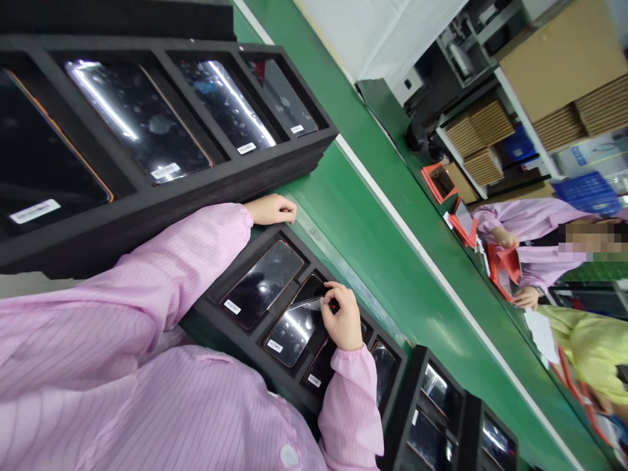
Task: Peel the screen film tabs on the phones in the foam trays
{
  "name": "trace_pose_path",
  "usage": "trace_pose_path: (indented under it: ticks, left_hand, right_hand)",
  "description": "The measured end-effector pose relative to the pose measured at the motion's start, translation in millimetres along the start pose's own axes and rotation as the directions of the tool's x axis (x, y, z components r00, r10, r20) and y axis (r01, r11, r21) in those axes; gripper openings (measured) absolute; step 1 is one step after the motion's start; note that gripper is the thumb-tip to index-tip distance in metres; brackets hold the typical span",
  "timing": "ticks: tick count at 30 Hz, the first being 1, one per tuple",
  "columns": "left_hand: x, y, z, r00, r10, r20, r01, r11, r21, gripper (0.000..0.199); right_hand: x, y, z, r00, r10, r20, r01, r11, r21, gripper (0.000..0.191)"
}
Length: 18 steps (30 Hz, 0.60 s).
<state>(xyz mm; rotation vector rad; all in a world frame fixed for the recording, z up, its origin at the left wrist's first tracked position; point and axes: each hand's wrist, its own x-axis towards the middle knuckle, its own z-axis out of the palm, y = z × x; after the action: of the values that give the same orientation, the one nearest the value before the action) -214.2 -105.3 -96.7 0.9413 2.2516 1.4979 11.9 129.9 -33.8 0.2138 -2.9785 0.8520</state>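
Note:
My right hand [344, 319] is closed in a pinch over a black foam tray [245, 343]. Its thumb and forefinger grip what looks like the edge of a thin clear film [309, 306], partly raised off a phone [289, 337] that lies in its slot. Other phones share this tray, among them a dark one [265, 284] with a white label. My left hand [272, 209] is curled shut beyond the tray's left end, beside a stack of foam trays [275, 171]; nothing shows in its fingers.
Labelled phones [147, 124] fill the upper left tray. More foam trays [417, 379] stand at lower right on the green bench [383, 229]. Across it, a person in a pink sleeve [534, 216] handles red pieces [505, 265], beside someone in yellow [583, 340]. Shelves [520, 124] stand behind.

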Motion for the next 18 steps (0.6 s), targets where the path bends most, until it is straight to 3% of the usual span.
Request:
trace_pose_path:
  ticks: [9, 18]
  left_hand:
    - [-2, -5, -0.9, 1.000, 0.011, -0.019, -0.012, 0.998, -0.064, 0.019]
    - [-4, 0, -1.9, 1.000, -0.003, -0.019, 0.002, 0.999, -0.049, 0.019]
  right_hand:
    - [0, 2, -1, 1.000, 0.000, 0.010, 0.000, 1.000, 0.000, 0.011]
    - [-6, 15, -15, 0.997, 0.062, 0.051, -0.067, 0.991, 0.114, 0.010]
